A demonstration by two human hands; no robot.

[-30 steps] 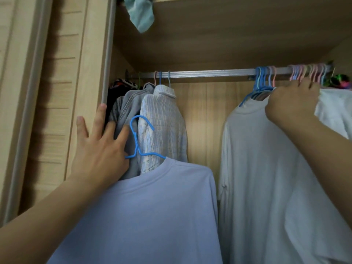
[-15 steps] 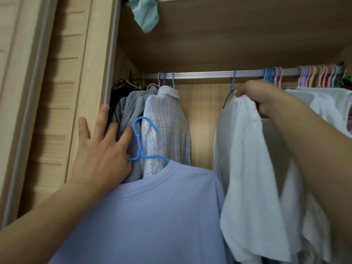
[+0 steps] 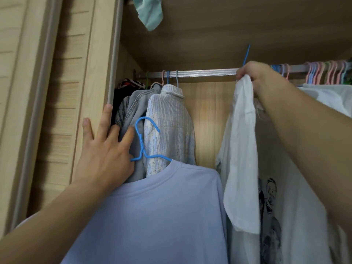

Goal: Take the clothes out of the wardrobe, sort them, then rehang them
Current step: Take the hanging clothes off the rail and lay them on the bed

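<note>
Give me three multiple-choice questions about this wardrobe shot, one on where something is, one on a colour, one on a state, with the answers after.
1. Where is the striped collared shirt?
A. On the rail's left part, beside the denim jacket
B. Folded on the top shelf
C. In the right hand

2. What colour is the wire hanger carrying the lavender T-shirt?
A. Pink
B. Blue
C. Green

3. What is the right hand doing?
A. Hanging idle
B. Pressing flat on the door
C. Gripping a white T-shirt on its hanger, off the rail

Answers: 1 A, its hook sits on the rail next to the denim jacket. 2 B, the twisted wire is plainly blue. 3 C, fingers curl round the white T-shirt, whose hook points up clear of the rail.
</note>
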